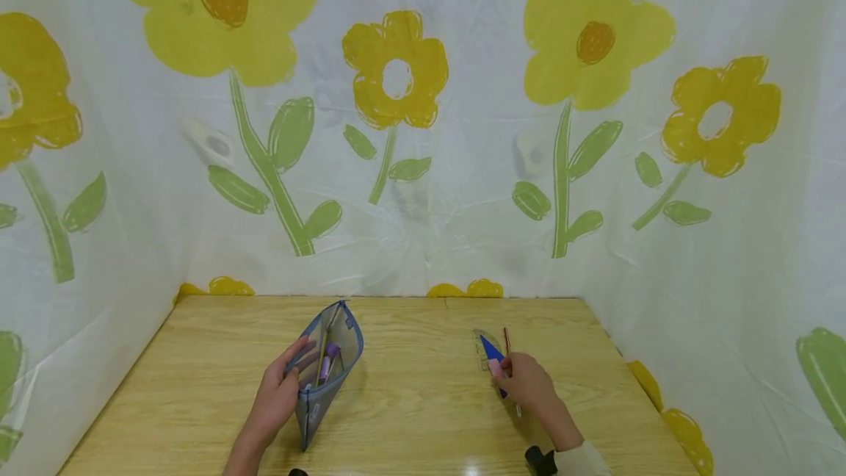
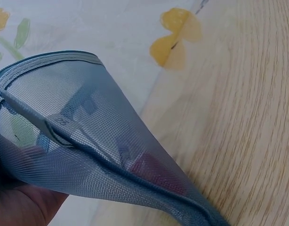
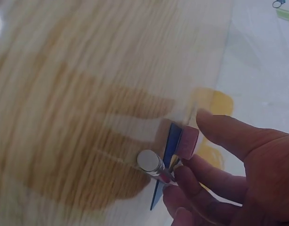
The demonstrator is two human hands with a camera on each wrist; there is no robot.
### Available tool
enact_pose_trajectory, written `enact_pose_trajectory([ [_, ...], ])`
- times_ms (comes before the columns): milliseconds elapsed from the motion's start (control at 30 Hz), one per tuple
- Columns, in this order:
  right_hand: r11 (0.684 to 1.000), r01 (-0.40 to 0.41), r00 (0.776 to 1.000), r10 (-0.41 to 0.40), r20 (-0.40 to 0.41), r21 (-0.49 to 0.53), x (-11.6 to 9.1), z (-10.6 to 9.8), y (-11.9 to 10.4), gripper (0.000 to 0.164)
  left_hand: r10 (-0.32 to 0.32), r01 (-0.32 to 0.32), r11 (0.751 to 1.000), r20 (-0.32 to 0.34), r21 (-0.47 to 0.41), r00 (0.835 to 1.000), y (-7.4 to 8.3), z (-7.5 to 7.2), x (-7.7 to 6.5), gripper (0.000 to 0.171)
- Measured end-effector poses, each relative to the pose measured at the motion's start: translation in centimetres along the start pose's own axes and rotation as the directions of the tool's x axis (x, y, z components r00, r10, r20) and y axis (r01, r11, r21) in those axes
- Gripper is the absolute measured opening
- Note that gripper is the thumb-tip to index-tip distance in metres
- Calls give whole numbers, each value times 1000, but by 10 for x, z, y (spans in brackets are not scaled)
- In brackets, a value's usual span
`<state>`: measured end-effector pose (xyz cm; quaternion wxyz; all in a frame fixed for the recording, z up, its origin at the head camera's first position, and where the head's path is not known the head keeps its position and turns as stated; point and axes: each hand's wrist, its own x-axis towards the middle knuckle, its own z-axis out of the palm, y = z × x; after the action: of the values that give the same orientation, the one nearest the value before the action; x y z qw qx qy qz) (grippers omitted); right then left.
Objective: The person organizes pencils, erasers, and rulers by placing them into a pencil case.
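Note:
My left hand [image 1: 274, 388] grips the near-left side of a blue-grey mesh pencil pouch [image 1: 317, 410], its zipped mouth spread wide. Inside it, a yellow pencil [image 1: 322, 358] leans beside a purple-capped tube [image 1: 328, 362]. Through the mesh in the left wrist view, a dark pink object [image 2: 156, 174] shows low in the pouch. On the right, my right hand [image 1: 532, 384] holds a pink eraser [image 3: 188, 142], a flat blue triangular piece [image 1: 490, 349] and a slim copper-coloured pen [image 1: 507, 340] bunched together. A clear protractor [image 1: 479, 360] shows just behind the blue piece.
The wood-grain table [image 1: 410, 388] lies under both hands. White flower-printed sheeting [image 1: 463, 226] rises along its back and sides. A dark wrist strap piece [image 1: 540, 460] sits by the right cuff.

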<state>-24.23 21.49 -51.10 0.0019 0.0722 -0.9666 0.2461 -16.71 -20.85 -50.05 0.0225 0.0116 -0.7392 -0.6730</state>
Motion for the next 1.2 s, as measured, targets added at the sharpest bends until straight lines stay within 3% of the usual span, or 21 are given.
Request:
enact_pose_trajectory([
  [500, 1000, 20, 1000, -20, 13, -16, 4, 3, 6, 23, -7, 7, 1000, 2, 21, 1000, 1, 1, -1, 58],
  [867, 996, 87, 996, -87, -14, -20, 2, 0, 0, 16, 3, -3, 1000, 8, 13, 1000, 1, -1, -2, 58],
  [1200, 997, 75, 996, -74, -43, 12, 5, 6, -4, 18, 9, -9, 1000, 8, 16, 1000, 0, -1, -1, 59],
])
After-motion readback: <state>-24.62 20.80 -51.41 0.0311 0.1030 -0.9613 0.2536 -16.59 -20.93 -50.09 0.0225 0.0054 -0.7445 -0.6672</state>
